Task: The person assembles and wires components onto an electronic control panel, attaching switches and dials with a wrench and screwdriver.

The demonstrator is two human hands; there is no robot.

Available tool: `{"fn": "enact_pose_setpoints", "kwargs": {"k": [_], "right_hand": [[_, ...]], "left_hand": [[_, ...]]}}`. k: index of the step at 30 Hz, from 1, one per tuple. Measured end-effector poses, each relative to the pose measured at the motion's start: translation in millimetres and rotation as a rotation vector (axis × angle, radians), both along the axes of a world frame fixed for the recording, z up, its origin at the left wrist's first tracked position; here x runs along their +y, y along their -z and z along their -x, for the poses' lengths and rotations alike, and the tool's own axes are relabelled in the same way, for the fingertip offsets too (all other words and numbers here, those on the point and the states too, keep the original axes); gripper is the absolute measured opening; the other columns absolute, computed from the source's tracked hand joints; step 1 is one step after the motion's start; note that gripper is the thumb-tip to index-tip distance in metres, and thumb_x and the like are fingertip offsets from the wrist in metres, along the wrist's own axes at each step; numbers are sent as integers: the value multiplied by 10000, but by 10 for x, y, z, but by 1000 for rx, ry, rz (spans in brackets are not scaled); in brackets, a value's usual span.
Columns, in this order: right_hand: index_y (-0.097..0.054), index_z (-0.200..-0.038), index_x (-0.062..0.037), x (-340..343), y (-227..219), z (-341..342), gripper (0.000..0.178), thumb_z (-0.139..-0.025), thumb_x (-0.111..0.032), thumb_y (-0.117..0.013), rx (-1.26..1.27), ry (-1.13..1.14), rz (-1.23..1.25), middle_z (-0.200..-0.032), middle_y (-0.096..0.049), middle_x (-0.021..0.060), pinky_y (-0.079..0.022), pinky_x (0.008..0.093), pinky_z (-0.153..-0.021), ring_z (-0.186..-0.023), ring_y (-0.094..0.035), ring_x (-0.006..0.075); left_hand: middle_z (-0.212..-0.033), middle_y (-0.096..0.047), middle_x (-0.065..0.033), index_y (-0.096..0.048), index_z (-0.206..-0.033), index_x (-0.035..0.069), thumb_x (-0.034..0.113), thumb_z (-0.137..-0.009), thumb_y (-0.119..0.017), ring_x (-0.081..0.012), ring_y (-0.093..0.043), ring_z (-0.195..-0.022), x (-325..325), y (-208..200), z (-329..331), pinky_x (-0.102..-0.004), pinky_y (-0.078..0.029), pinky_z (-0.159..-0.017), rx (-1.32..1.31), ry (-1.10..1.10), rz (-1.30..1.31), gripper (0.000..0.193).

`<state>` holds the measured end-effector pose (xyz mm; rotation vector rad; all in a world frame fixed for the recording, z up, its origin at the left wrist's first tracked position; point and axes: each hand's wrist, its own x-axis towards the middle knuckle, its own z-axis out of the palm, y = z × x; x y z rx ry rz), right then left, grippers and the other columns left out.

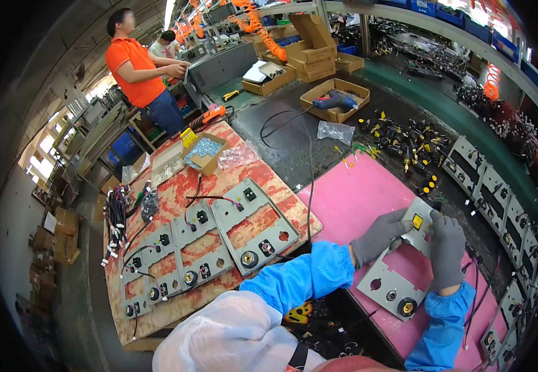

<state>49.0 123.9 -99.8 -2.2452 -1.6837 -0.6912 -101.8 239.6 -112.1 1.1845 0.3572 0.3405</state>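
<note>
Currently both gloved hands are on one grey metal panel [412, 289], tilted over the pink mat [343, 193] at lower right of the head view. Left hand [380, 237]: closed on the panel's left edge, thumb and fingers by its upper bar. Right hand [447, 251]: gripping the upper right side, fingers bent over the corner. A yellow label [417, 222] sits on the upper bar, between the hands; the lower bar carries a round brass-coloured fitting [407, 306] near its right end, with round holes to the left. Blue sleeves [331, 268] cover both forearms. Left of the mat — a red-and-tan worn board [275, 177] bearing more grey panels set side by side, fitted with black parts and wires. Farther back on the board: a small open box [205, 166] of bluish small pieces, a clear plastic bag [239, 155] just beside it. Beyond the mat, black-and-yellow parts [410, 139] lie heaped on the dark bench; near them a blue power tool [336, 100] rests in a shallow carton [313, 112]. Along the right rim, further panels [485, 186] stand in a row. Upper left, a co-worker in an orange shirt [137, 71] stands at a large grey housing [222, 67].
</note>
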Motion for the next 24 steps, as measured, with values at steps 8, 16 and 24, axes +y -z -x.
{"fn": "enact_pose_setpoints", "kwargs": {"k": [8, 16, 24], "right_hand": [[-626, -1073, -61, -30, -96, 44, 335, -745, 8, -630, 410, -49, -238, -885, -607, 108, -474, 398, -766, -849, -579, 301], [-631, -1085, -78, -27, -80, 14, 354, -743, 13, -637, 445, -58, -175, -930, -624, 122, -475, 395, -773, -883, -595, 306], [-622, -1004, -89, -16, 76, -37, 284, -731, -25, -664, 242, -64, -158, -847, -585, 103, -467, 409, -732, -831, -565, 297]], "left_hand": [[-761, -534, 52, -410, -1410, 53, 259, -974, -476, 17, -380, -497, -1, 22, 1, -142, -325, -427, -27, 46, 17, 486], [-770, -543, 41, -426, -1393, 42, 266, -968, -476, 13, -394, -506, 29, 27, 20, -144, -329, -429, -56, 36, -14, 483], [-750, -535, 42, -422, -1389, 41, 274, -984, -452, 17, -391, -487, -4, -8, 9, -142, -321, -408, -13, 43, -47, 468]]}}
